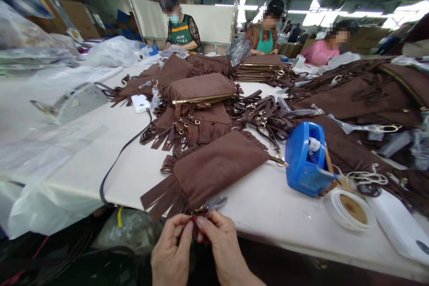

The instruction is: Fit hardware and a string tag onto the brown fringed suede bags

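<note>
A brown fringed pouch [221,167] lies flat at the table's front edge, its fringe fanned out to the left. My left hand [174,248] and my right hand [219,241] meet just below its near corner, fingertips pinched close together. Between them is a small dark piece beside the gold-coloured hardware [200,209] at that corner; my fingers hide most of it, so its kind cannot be made out. A bit of clear plastic wrap [217,203] sticks out above my right hand.
A blue tape dispenser [305,161], a tape roll [350,210] and a white device [397,223] stand to the right. More brown pouches [203,87] and straps [264,114] are heaped behind. Plastic sheeting [36,205] hangs over the left edge. Several people [184,31] work across the table.
</note>
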A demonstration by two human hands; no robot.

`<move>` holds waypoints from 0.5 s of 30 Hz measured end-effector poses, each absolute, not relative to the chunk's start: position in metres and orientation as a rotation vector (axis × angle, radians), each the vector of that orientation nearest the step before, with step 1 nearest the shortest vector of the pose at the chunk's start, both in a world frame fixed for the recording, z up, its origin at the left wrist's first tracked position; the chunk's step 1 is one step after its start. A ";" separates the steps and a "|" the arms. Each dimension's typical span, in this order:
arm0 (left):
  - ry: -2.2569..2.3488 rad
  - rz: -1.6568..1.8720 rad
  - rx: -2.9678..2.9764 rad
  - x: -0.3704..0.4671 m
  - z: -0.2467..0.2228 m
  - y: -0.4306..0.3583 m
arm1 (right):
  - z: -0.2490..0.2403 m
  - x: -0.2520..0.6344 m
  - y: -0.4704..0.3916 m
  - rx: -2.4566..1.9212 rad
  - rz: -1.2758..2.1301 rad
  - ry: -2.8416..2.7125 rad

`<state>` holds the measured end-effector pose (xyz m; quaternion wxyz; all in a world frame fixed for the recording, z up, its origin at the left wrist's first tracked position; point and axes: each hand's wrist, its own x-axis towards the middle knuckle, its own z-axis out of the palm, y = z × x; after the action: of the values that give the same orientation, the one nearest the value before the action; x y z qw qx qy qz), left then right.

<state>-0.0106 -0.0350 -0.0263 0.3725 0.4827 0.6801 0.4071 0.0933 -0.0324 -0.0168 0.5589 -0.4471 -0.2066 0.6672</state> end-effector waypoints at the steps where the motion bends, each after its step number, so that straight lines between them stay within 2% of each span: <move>1: 1.757 1.034 1.252 -0.010 -0.026 -0.035 | -0.017 0.093 -0.033 -1.060 1.571 -0.491; 8: 1.766 1.044 1.186 -0.009 -0.026 -0.038 | -0.014 0.093 -0.032 -1.060 1.567 -0.487; 15: 1.613 1.227 0.715 0.001 -0.031 -0.037 | -0.018 0.093 -0.034 -1.080 1.563 -0.499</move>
<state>0.0008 -0.0367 -0.0310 0.4760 0.2925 0.6601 0.5022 0.0931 -0.0338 -0.0181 0.5553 -0.4575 -0.2113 0.6616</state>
